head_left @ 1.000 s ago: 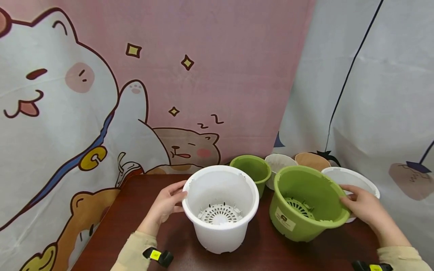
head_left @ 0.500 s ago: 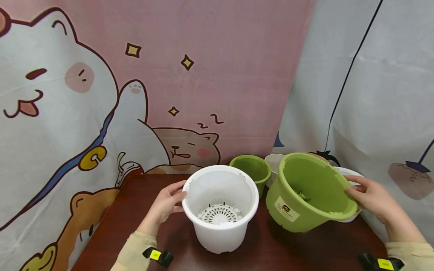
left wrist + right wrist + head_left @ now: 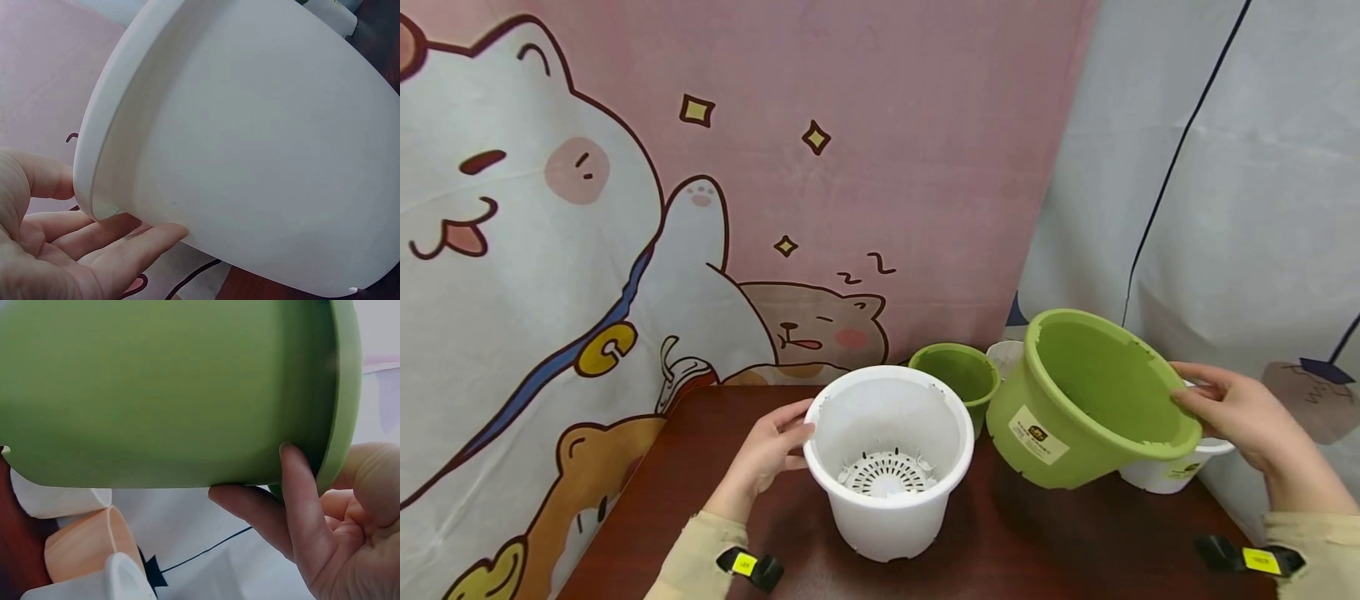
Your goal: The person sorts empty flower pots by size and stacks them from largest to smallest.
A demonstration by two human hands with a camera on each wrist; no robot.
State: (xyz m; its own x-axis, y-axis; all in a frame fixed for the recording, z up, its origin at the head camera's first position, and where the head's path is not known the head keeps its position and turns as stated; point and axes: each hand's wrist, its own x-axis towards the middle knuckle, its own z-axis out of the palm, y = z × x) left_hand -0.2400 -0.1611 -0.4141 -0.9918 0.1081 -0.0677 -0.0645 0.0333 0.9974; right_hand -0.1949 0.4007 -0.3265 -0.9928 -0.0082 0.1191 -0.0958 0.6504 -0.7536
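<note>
In the head view, a white plastic flowerpot with a slotted bottom stands upright on the dark red-brown table. My left hand grips its left rim; in the left wrist view the thumb is at the rim and the fingers lie under it against the outer wall. To the right, my right hand holds a green flowerpot by its right rim, raised above the table and tilted with its mouth toward the upper right. A pale label shows on its side. Right-hand fingers press its wall from outside.
Behind the white pot stands a smaller green pot, beside a partly hidden white pot. Another white pot sits behind the raised green one. An orange pot shows in the right wrist view. A printed cloth hangs behind the table.
My right hand has lifted the green flowerpot up and slightly right, tilting it more, so it covers the orange pot in the head view. The left hand and white flowerpot have stayed put.
</note>
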